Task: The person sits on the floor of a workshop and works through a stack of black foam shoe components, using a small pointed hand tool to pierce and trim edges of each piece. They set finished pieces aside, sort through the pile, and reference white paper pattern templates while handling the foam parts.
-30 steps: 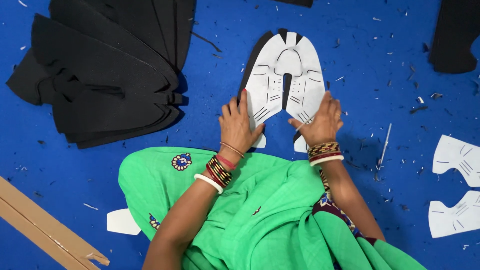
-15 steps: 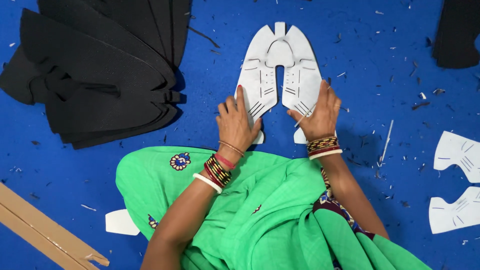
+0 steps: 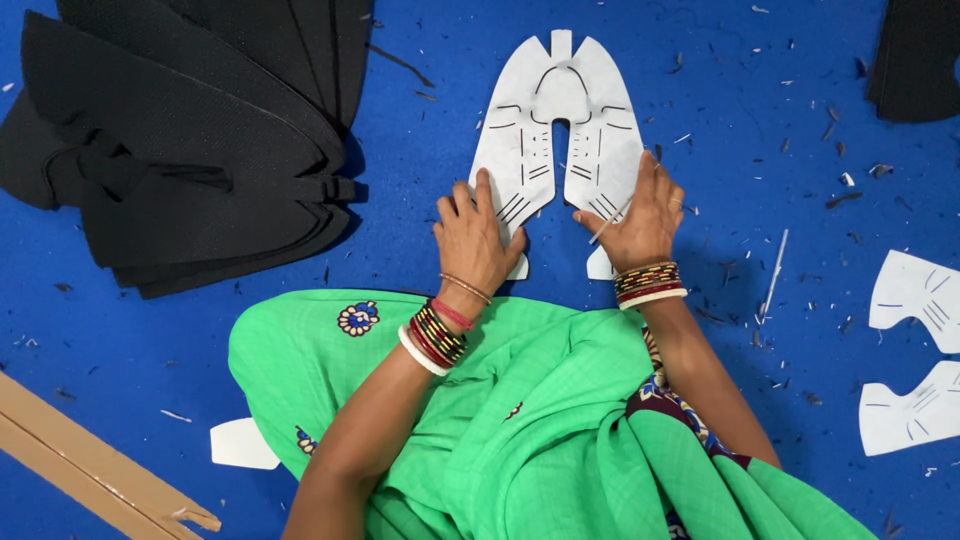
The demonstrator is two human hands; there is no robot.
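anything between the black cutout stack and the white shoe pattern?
Head view: only bare blue mat with small dark scraps between the black cutout stack and the white shoe pattern.

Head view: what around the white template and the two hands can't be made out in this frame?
- Head view: lower ends of the white template lie under the left hand and right hand.
- The thin tool in the right hand is mostly covered by fingers; its kind is unclear.
- The stack of black pieces is cut off by the top edge.
- The white cutout is partly under the green cloth.
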